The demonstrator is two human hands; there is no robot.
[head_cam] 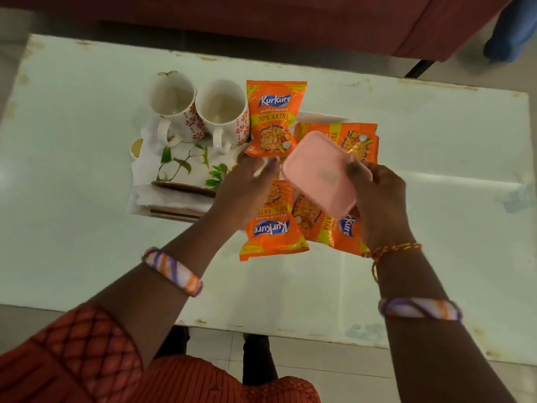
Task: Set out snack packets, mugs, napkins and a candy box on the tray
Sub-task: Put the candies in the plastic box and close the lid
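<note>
My right hand grips a pink candy box, tilted, above the middle of the tray. My left hand hovers beside the box's left edge with fingers spread, holding nothing. Several orange Kurkure snack packets lie around the box: one at the back, one at the right, one at the front and one partly under my right hand. Two white mugs with red flowers stand on the tray's left part. White napkins lie at the tray's front left edge.
The tray sits on a white, worn table. A dark red sofa runs along the far side. Someone's blue-clad leg shows at the top right. My own feet stand below the table's near edge.
</note>
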